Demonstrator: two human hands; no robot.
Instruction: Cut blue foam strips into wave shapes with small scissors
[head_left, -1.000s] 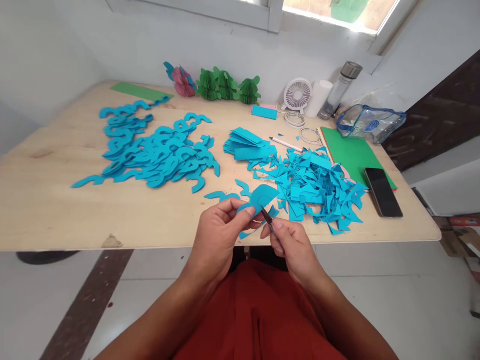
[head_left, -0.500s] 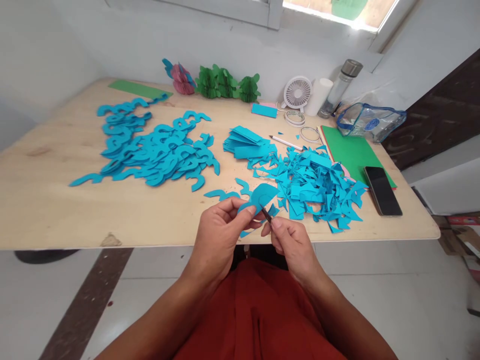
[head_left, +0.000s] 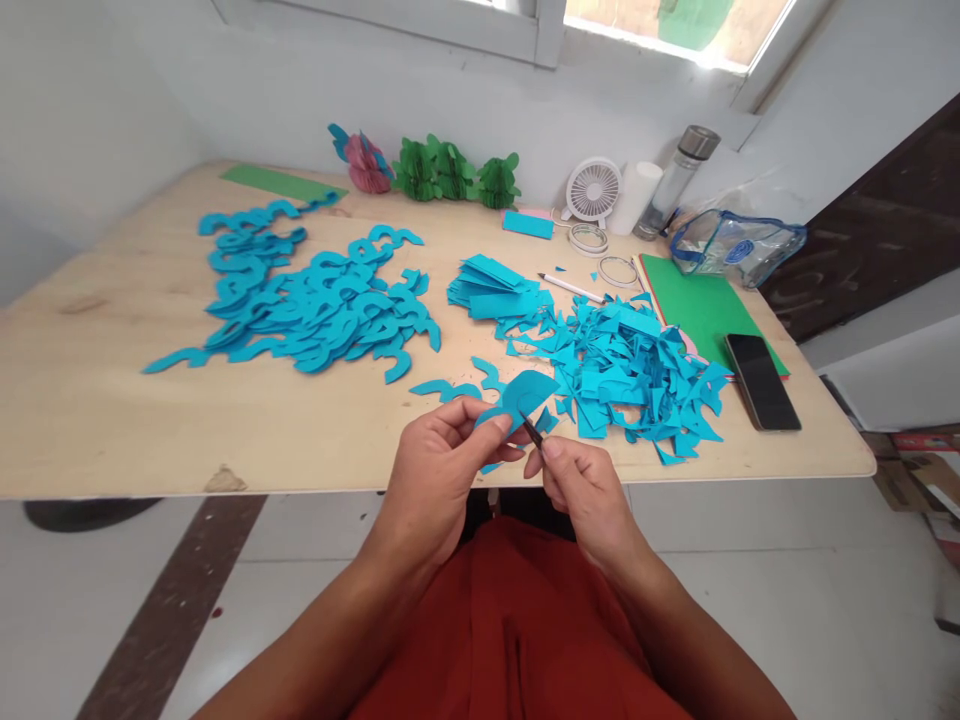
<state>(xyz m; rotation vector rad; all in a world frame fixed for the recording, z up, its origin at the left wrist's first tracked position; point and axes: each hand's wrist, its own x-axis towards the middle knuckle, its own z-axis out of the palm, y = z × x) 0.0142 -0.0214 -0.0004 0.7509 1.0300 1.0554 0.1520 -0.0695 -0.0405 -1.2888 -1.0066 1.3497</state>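
Note:
Between the thumb and fingers of my left hand (head_left: 442, 460) is a piece of blue paper (head_left: 531, 390) with a rounded outline, held just above the table's front edge. My right hand (head_left: 581, 475) grips small dark scissors (head_left: 533, 431), whose handles are hidden by the fingers. Their blades meet the lower part of the paper, where a curved line shows. Behind my left hand lies a wavy blue cutout (head_left: 442, 389). A heap of blue paper scraps (head_left: 637, 375) spreads to the right of my hands.
Wavy blue cutouts (head_left: 322, 305) are piled at left. Folded blue strips (head_left: 495, 285) lie mid-table, near a white pencil (head_left: 571, 287). Tape rolls (head_left: 588, 238), a fan (head_left: 593, 190), a bottle (head_left: 679, 180), a clear pouch (head_left: 739, 245), green sheets (head_left: 701, 310) and a phone (head_left: 762, 381) occupy the right.
The view has shifted very slightly. Both hands, the paper and the scissors keep nearly the same position.

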